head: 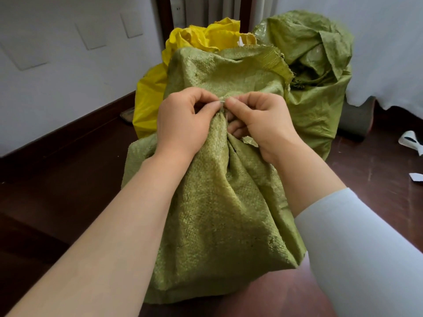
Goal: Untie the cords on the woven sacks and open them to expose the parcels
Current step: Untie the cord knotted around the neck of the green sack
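A thin cord point(222, 104) cinches the neck of the green woven sack point(217, 202) standing on the dark wood floor point(57, 191). Left hand point(183, 124) and right hand point(263, 124) pinch the cord between fingertips. Behind stand a yellow sack point(151, 97), another green sack point(315, 88) and a white wall point(57, 53).

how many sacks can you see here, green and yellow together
3. A green sack in front, pinched at its gathered neck by the left hand and right hand; a yellow sack behind it, left; another green sack behind, right. More may be hidden.
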Available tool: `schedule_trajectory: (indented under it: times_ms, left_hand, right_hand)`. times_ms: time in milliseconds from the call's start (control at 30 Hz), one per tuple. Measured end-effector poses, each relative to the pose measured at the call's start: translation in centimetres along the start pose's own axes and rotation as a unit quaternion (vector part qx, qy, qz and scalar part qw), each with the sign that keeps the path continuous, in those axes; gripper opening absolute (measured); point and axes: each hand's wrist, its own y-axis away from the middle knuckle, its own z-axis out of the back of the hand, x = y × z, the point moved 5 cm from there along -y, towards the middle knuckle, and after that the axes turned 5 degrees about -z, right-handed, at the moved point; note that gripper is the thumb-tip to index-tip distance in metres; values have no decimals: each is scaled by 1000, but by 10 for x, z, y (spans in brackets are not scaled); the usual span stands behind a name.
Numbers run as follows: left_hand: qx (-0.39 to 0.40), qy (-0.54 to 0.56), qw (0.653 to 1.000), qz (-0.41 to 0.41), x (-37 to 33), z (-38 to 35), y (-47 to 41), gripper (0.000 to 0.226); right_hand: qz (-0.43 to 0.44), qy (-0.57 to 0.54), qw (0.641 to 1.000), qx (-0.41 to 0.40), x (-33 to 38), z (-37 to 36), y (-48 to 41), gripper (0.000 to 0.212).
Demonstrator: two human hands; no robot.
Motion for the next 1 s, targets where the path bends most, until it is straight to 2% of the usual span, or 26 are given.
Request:
schedule_trajectory:
  times_ms: [67,233,333,400,533,600,633,667,733,767,867,1000]
  left_hand:
    - [-5,36,999,24,6,2,-3,3]
    - [54,45,998,2,5,-3,-3,20]
    - [41,38,998,7,7,-3,-3,13]
    - [40,66,997,31,10,-5,-2,7]
    - [27,142,982,122,14,-8,-3,24]
    - [36,166,973,157,14,-10,-3,22]
    - [57,157,973,157,14,-12,-3,14]
    - [88,130,976,150,13,-14,-1,25]
    - [148,53,980,122,14,-20,4,67]
    - [156,20,982,102,12,-20,5,74]
    - [141,-21,987,68,10,-17,4,74]
    - [168,-93,980,54,14,-16,7,70]
  right_hand:
    - [-30,-66,997,0,-3,4,-1,13]
    - [-41,-55,997,31,-8,6,-3,10]
    - [-46,-54,996,44,-10,7,-3,12]
    - [-39,-31,998,40,-11,8,-3,14]
    - [-31,-28,999,7,-12,9,-3,6]
    - [-33,-42,999,2,-12,8,-3,6]
    - [-33,-50,998,3,-12,7,-4,7]
    - [-33,-54,998,5,-12,6,-4,9]
    - [-31,-57,998,11,-10,5,-5,13]
    - [-30,-60,998,12,-9,5,-5,14]
    - [-23,-82,996,-38,-6,16,-5,13]
    - [-16,-191,972,-132,6,48,-8,12]
